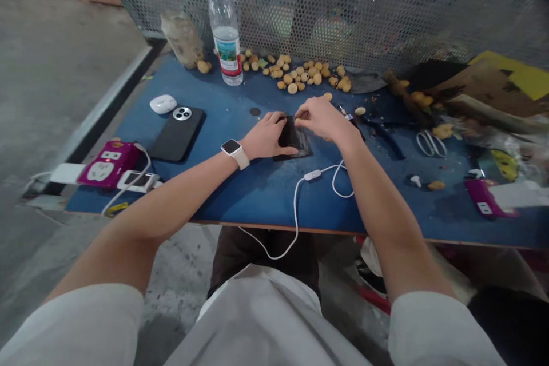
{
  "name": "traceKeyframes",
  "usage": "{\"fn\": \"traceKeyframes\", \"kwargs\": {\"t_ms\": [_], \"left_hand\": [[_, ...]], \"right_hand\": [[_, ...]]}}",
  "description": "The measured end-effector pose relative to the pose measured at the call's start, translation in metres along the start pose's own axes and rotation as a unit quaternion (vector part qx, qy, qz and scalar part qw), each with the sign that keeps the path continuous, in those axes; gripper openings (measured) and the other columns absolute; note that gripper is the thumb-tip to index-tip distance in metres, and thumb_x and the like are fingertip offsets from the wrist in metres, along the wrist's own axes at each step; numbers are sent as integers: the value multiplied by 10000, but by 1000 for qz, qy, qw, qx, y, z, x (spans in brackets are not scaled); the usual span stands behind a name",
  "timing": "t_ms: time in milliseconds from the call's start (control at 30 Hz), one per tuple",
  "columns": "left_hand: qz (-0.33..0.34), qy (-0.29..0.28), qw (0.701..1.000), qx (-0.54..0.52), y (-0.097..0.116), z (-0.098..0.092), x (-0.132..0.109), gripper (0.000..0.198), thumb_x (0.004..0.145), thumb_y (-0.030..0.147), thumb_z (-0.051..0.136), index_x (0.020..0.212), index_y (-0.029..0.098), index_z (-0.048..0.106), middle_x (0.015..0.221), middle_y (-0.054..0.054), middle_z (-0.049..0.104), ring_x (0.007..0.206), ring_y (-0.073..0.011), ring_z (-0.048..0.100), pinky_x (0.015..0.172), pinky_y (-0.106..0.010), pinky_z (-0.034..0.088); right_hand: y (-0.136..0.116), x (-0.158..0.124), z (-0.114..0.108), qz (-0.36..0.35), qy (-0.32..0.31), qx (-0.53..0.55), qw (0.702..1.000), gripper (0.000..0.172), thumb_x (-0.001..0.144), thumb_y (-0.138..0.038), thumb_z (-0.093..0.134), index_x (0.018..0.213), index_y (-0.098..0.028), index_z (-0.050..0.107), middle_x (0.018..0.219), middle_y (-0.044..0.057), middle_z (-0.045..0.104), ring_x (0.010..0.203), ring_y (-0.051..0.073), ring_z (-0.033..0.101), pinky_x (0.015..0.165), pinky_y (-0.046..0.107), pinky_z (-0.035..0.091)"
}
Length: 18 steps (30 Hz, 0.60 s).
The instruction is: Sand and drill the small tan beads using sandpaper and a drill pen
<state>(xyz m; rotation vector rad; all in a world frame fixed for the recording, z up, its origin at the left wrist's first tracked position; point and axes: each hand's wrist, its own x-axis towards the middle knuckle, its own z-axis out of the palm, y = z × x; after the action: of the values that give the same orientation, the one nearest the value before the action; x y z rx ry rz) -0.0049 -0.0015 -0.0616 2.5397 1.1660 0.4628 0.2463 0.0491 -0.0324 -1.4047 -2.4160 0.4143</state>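
My left hand (268, 136) rests on a flat black packet (294, 140) lying on the blue tabletop (257, 197), its fingers over the packet's left part. My right hand (319, 120) pinches the packet's top edge from the right, and its fingertips hide that edge. A white smartwatch (234, 151) sits on my left wrist. A white cable (312, 175) runs below my right forearm and over the table's front edge. Small yellow fruits (295, 75) lie just beyond my hands.
A black phone (176, 132) and white earbud case (163, 104) lie left, near a magenta power strip (109, 163). A water bottle (223, 26) stands behind. White-handled scissors (431, 143), dark pliers (384, 137) and scattered clutter lie right. A perforated metal screen (343, 0) backs the table.
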Motion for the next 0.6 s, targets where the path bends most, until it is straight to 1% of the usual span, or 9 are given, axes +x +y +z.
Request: {"fn": "traceKeyframes", "kwargs": {"t_ms": [33,133,200,267,333,400,433,500,600], "left_hand": [[1,1,1000,-2,0,0,0,1146,969,874,823,1736,31,700,1841,-357,608,1695,-594,573,1524,-744,417],[-7,7,1000,-3,-1,1,-1,1118,959,871,833,1732,71,715,1837,-327,626,1698,-576,573,1530,-725,418],[-10,9,1000,-7,-1,1,-2,1124,957,874,835,1744,83,707,1837,-316,630,1705,-567,570,1537,-718,412],[-8,8,1000,-14,-1,1,-3,1133,966,876,829,1759,80,691,1845,-318,620,1714,-565,565,1541,-718,408],[-7,5,1000,-18,0,0,-4,1138,977,876,823,1767,70,679,1861,-324,602,1726,-566,557,1544,-714,408],[-8,2,1000,-14,1,0,-5,1150,983,871,818,1766,43,673,1875,-339,583,1740,-571,544,1546,-710,408],[-9,-1,1000,-11,2,-1,-4,1158,983,869,817,1764,26,670,1879,-349,576,1744,-576,538,1546,-714,408],[-11,-2,1000,-8,2,-1,-4,1164,983,867,813,1762,13,668,1877,-360,576,1746,-581,534,1545,-727,404],[-12,2,1000,-9,2,-1,-4,1135,979,862,825,1756,47,685,1863,-344,598,1731,-574,550,1544,-734,405]], "right_hand": [[1,0,1,-4,4,-5,1000,143,1075,-288,891,1151,-209,983,1074,158,865,1020,358,822,1072,565,706],[3,5,8,7,55,-29,998,272,1123,-291,822,1320,-185,977,1283,208,857,1214,400,822,1205,611,664],[7,9,11,15,69,-34,997,304,1136,-300,808,1364,-179,967,1338,218,832,1281,411,807,1230,618,650],[12,9,9,10,61,-27,998,288,1133,-347,836,1337,-195,972,1299,200,816,1247,401,805,1194,604,665],[17,6,2,-2,29,-16,999,249,1119,-385,871,1268,-219,982,1217,172,807,1158,377,804,1126,577,689],[18,2,-3,-13,0,-13,1000,214,1106,-364,883,1233,-227,986,1177,157,802,1107,360,798,1105,563,692],[18,0,-4,-16,-4,-16,1000,210,1110,-345,870,1240,-227,986,1185,158,800,1113,360,797,1118,565,686],[13,1,-1,-17,13,-29,999,252,1144,-327,811,1300,-223,979,1258,170,792,1185,376,793,1176,584,663],[4,5,6,-16,40,-41,998,317,1202,-353,721,1377,-245,962,1359,178,775,1276,392,769,1224,593,639]]}}
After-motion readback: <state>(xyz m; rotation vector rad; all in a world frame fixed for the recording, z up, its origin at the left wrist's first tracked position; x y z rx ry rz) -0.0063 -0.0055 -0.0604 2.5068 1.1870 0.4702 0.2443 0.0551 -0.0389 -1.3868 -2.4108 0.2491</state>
